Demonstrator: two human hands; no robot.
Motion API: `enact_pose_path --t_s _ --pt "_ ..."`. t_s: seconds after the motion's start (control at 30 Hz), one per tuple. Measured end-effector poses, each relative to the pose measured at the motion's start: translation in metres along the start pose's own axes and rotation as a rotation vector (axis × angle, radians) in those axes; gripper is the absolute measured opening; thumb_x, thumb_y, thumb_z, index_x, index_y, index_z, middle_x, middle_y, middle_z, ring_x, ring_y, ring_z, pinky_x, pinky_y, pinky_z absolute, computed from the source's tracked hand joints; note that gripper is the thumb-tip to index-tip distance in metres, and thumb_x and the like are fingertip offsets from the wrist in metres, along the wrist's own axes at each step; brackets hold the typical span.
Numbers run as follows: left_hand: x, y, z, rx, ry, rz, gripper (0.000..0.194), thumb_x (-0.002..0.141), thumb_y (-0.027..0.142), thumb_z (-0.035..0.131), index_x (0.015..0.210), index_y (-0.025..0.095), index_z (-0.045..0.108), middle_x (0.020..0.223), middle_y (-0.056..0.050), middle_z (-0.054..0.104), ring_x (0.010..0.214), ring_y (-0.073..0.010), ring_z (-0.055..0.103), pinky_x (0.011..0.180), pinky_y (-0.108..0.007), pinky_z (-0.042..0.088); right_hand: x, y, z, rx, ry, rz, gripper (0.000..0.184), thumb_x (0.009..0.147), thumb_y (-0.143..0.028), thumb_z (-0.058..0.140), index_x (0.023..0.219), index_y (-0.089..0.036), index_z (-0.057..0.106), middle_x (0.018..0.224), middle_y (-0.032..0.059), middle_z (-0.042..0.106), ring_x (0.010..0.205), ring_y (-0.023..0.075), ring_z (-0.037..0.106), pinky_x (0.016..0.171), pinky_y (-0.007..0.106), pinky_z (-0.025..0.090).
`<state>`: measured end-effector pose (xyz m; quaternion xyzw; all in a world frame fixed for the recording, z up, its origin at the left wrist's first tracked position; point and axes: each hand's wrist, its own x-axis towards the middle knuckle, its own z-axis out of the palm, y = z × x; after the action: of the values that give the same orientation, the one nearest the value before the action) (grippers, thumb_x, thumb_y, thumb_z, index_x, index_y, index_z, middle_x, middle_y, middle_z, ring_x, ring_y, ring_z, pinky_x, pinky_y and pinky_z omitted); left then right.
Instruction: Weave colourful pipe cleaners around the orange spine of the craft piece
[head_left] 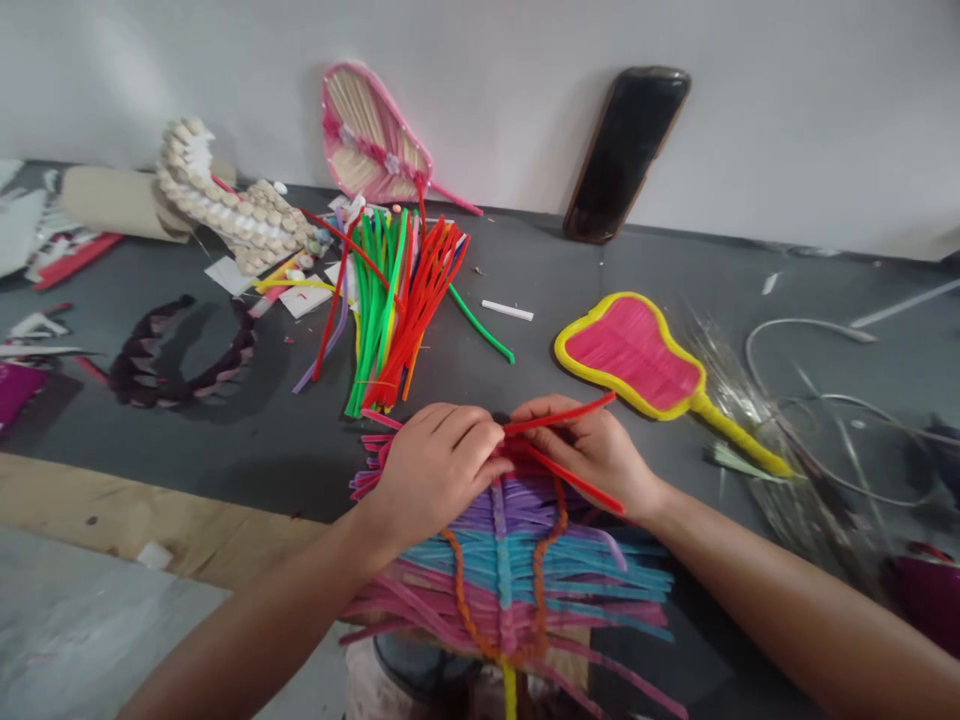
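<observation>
My left hand [442, 465] is closed at the top of a woven piece of pipe cleaners [504, 575], its thumb and fingers pinching near the central spine. A red pipe cleaner [566, 412] is folded there, its two ends sticking out to the right. My right hand [600, 455] is closed around that red pipe cleaner, with some fingertips hidden behind it. Rows of pink, blue and purple pipe cleaners spread sideways from the spine. An orange twisted strand [459, 590] curves down each side to a yellow stem [510, 690] at the bottom.
Beyond my hands lies a bundle of green and red pipe cleaners [401, 310]. A pink fan with a yellow rim [637, 350] is to the right, near clear strands and a cable. A phone [626, 155] and a leaf-shaped fan [375, 135] lean on the wall. A dark headband [184, 365] lies left.
</observation>
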<state>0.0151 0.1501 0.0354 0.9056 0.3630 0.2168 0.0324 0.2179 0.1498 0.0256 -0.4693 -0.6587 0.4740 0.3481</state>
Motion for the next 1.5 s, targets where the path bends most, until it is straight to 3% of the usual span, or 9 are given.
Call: enact_pose_path --t_s 0.23,0.53,0.67,0.97,1.23,1.33,1.43,1.47,1.5 --pt "0.004 0.001 0.001 0.067 0.057 0.054 0.011 0.093 0.025 0.051 0.091 0.017 0.059 0.086 -0.006 0.071 0.078 -0.02 0.064 0.074 -0.036 0.046 -0.001 -0.001 0.002 -0.063 -0.02 -0.098 0.018 0.087 -0.022 0.059 0.1 -0.024 0.072 0.101 0.0031 0.072 0.092 0.0175 0.069 0.084 0.03 0.057" --pt "0.0 -0.003 0.001 -0.098 0.173 0.044 0.006 0.09 0.016 0.055 0.093 0.019 0.059 0.092 -0.003 0.075 0.082 -0.0151 0.069 0.082 -0.033 0.051 -0.001 -0.005 -0.001 0.006 -0.022 -0.174 0.015 0.089 -0.023 0.059 0.097 -0.021 0.072 0.094 0.0037 0.075 0.084 0.0151 0.07 0.077 0.026 0.058" --pt "-0.003 -0.013 -0.002 -0.313 0.089 -0.122 0.008 0.089 0.02 0.058 0.081 0.021 0.06 0.092 -0.001 0.075 0.088 -0.0147 0.07 0.083 -0.032 0.053 -0.001 -0.003 -0.01 -0.098 -0.019 -0.203 0.013 0.088 -0.021 0.059 0.094 -0.02 0.07 0.094 0.0051 0.074 0.085 0.0159 0.07 0.077 0.027 0.058" --pt "-0.004 -0.032 -0.015 -0.591 -0.223 -0.167 0.013 0.089 0.019 0.055 0.078 0.021 0.061 0.113 -0.004 0.071 0.126 -0.018 0.054 0.098 -0.035 0.049 0.004 0.0 -0.031 -0.231 -0.218 -0.367 0.016 0.088 -0.016 0.055 0.092 -0.02 0.071 0.093 0.0073 0.075 0.095 0.018 0.07 0.081 0.029 0.058" --pt "0.001 -0.03 -0.014 -0.561 -0.216 -0.169 0.013 0.09 0.016 0.049 0.078 0.021 0.051 0.105 -0.002 0.073 0.123 -0.0183 0.055 0.096 -0.037 0.047 0.005 -0.002 -0.066 -0.225 -0.302 -0.326 0.022 0.088 -0.019 0.059 0.106 -0.022 0.071 0.102 0.0067 0.075 0.095 0.0186 0.071 0.081 0.029 0.059" --pt "0.002 -0.03 -0.012 -0.529 -0.22 -0.158 0.014 0.091 0.017 0.048 0.078 0.021 0.053 0.105 -0.002 0.073 0.121 -0.0182 0.056 0.096 -0.037 0.047 -0.004 -0.018 -0.094 -0.336 -0.151 -0.237 0.023 0.089 -0.026 0.06 0.11 -0.027 0.069 0.098 0.0039 0.076 0.086 0.0172 0.072 0.072 0.027 0.059" --pt "0.002 -0.031 -0.009 -0.518 -0.221 -0.125 0.014 0.091 0.02 0.05 0.079 0.021 0.057 0.107 -0.001 0.072 0.121 -0.0178 0.055 0.098 -0.038 0.045 -0.016 -0.046 -0.098 -0.599 0.302 -0.17 0.021 0.092 -0.027 0.056 0.108 -0.029 0.069 0.096 0.0046 0.075 0.083 0.0172 0.07 0.072 0.03 0.057" --pt "0.002 -0.032 -0.008 -0.512 -0.219 -0.116 0.014 0.091 0.02 0.05 0.078 0.021 0.057 0.106 -0.001 0.072 0.12 -0.018 0.055 0.099 -0.038 0.044 -0.018 -0.054 -0.092 -0.698 0.36 -0.218 0.021 0.092 -0.024 0.056 0.108 -0.029 0.069 0.099 0.0052 0.074 0.086 0.0181 0.07 0.077 0.033 0.056" --pt "0.002 -0.032 -0.007 -0.502 -0.219 -0.111 0.015 0.09 0.02 0.05 0.077 0.02 0.057 0.105 -0.001 0.072 0.119 -0.0182 0.056 0.099 -0.038 0.044 -0.019 -0.06 -0.082 -0.772 0.273 -0.309 0.023 0.091 -0.021 0.056 0.109 -0.029 0.069 0.105 0.0058 0.073 0.094 0.0197 0.068 0.083 0.035 0.055"
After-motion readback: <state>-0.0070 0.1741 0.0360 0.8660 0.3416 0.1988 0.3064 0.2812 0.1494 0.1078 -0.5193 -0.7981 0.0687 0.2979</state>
